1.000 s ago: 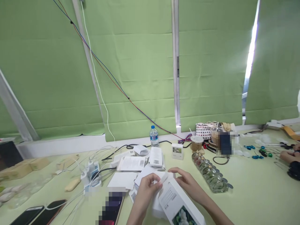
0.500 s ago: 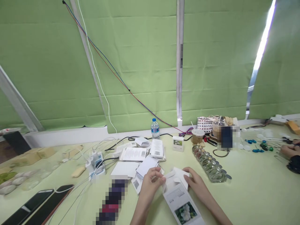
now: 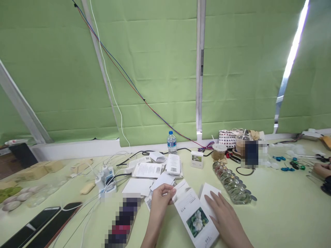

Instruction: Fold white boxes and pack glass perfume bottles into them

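A white paper box (image 3: 184, 203) with a white-flower picture on its front stands tilted in front of me. Its top flaps are up and spread apart. My left hand (image 3: 162, 198) pinches the flap at the upper left between thumb and fingers. Against the right side panel lies my right hand (image 3: 224, 215), its fingers stretched out and apart. The bottom of the box runs near the lower frame edge. Just beyond my left hand lies a loose pile of flat white boxes (image 3: 138, 186), some with printed text and barcodes.
A small flower-picture box (image 3: 197, 160) stands near a water bottle (image 3: 171, 143). Clear glass-like jars (image 3: 232, 184) form a row at the right. Chargers and cables (image 3: 106, 181) and phones (image 3: 33, 222) lie left. Another person's hand (image 3: 322, 169) is at the far right.
My right hand has gone from the top flap to the box's right side, fingers now stretched. The box front has turned more toward me; my left hand stays at the left flap.
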`<action>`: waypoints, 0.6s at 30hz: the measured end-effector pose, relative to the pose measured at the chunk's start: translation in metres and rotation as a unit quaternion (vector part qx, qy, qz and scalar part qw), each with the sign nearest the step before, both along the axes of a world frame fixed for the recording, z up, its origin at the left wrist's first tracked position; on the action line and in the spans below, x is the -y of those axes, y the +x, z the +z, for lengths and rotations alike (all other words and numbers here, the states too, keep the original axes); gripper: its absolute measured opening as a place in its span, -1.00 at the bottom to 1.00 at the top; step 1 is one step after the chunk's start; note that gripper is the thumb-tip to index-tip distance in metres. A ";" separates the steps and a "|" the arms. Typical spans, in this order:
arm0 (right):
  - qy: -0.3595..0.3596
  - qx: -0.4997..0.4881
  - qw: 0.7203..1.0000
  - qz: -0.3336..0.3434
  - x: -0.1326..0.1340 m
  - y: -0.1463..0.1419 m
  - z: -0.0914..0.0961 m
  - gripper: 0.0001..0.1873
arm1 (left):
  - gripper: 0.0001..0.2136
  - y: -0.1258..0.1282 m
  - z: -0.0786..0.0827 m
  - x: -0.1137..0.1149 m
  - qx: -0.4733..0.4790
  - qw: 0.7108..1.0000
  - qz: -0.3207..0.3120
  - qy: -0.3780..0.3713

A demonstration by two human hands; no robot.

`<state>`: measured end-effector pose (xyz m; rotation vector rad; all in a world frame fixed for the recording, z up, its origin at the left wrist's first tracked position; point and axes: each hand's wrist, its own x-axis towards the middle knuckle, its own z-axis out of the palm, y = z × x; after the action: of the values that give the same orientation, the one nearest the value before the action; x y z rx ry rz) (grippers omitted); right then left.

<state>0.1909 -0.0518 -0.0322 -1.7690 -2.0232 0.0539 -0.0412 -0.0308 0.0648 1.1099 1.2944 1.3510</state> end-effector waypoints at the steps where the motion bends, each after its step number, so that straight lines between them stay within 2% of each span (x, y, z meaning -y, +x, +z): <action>1: -0.025 0.018 1.000 0.003 -0.001 0.001 -0.003 -0.42 | -0.74 0.000 0.000 0.000 0.002 1.000 0.009 0.002; 3: -0.061 0.036 0.997 0.004 -0.007 0.004 -0.005 -0.38 | -0.72 -0.001 -0.001 0.001 0.007 1.000 0.029 0.003; 5: -0.067 0.029 0.997 0.004 -0.014 0.008 -0.005 -0.43 | -0.70 -0.002 -0.001 0.002 0.009 0.999 0.037 0.001; 8: -0.001 -0.029 1.000 0.007 -0.017 0.010 -0.003 -0.52 | -0.66 -0.004 0.001 0.007 0.023 0.999 0.033 0.001; 11: 0.081 -0.149 0.986 0.005 -0.004 0.002 0.004 -0.56 | -0.61 -0.004 0.001 0.014 0.052 0.997 0.053 0.017; 13: 0.100 -0.228 0.969 -0.005 0.010 -0.008 0.013 -0.56 | -0.61 -0.002 -0.002 0.020 0.064 0.994 0.078 0.039; 16: 0.123 -0.285 0.950 0.033 0.030 -0.021 0.030 -0.50 | -0.62 0.002 -0.008 0.030 0.080 0.989 0.109 0.064; 18: 0.111 -0.325 0.938 0.042 0.037 -0.023 0.040 -0.47 | -0.62 0.003 -0.011 0.035 0.086 0.985 0.129 0.070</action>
<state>0.1678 -0.0885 0.0080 -1.2936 -1.5437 0.3717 -0.0379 -0.0661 0.0537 0.9171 1.2635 1.7129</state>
